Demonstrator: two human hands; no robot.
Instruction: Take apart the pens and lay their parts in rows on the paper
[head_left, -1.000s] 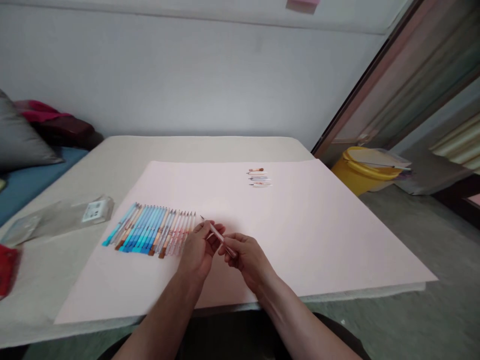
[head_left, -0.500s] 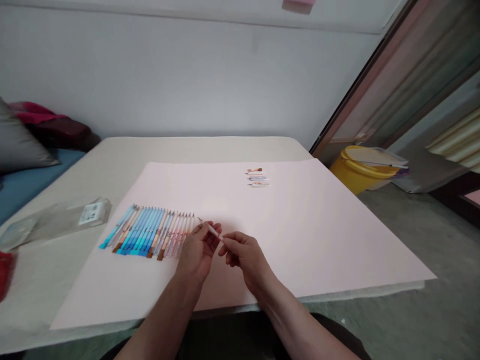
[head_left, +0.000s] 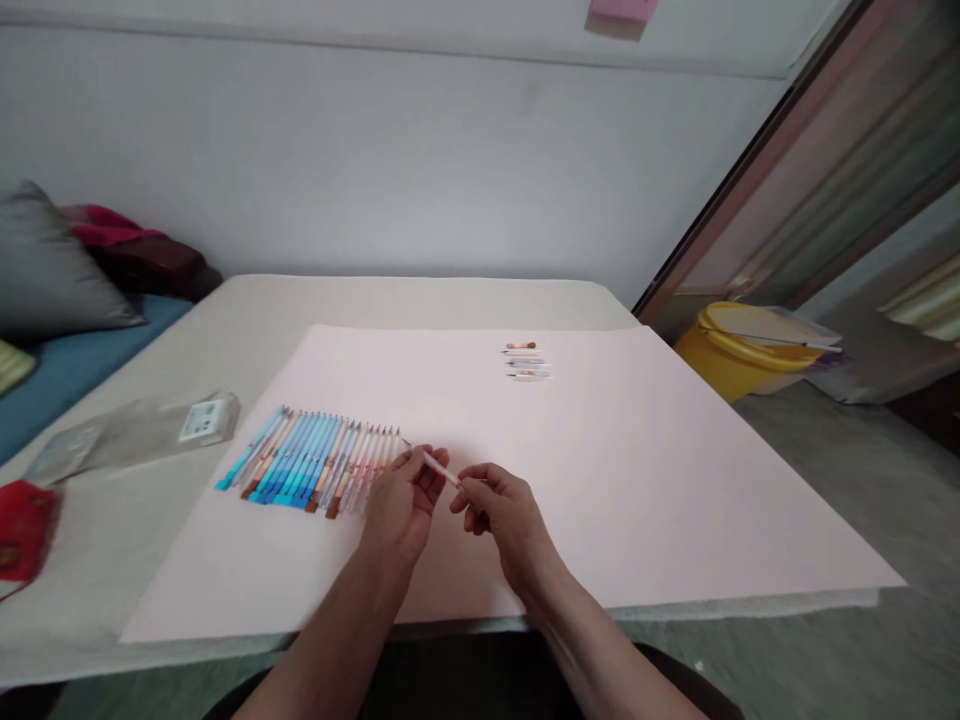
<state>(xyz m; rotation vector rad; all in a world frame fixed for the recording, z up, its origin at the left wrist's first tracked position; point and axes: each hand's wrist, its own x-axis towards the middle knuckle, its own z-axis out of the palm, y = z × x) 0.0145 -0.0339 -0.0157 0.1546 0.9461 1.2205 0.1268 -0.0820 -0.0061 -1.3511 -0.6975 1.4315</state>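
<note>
My left hand [head_left: 401, 505] and my right hand [head_left: 501, 512] both pinch one thin pale pen [head_left: 437, 466], held slanted just above a large pink sheet [head_left: 637, 470]. The left fingers grip its front half, the right fingertips its back end. Immediately left of my hands lies a tight row of pens [head_left: 311, 462], blue ones on the left and clear pink ones on the right. A few small pen caps [head_left: 526, 362] lie in a short stack farther back on the sheet.
The pink sheet lies on a beige table [head_left: 225, 320]. A clear plastic package [head_left: 135, 430] and a red object [head_left: 22, 520] sit at the table's left. Grey cushion [head_left: 52, 260] on the left, yellow bucket [head_left: 731, 350] on the floor at right.
My right hand slid back along the pen, from gripping its rear half to pinching its end. The pen stays in both hands. The camera shifted slightly.
</note>
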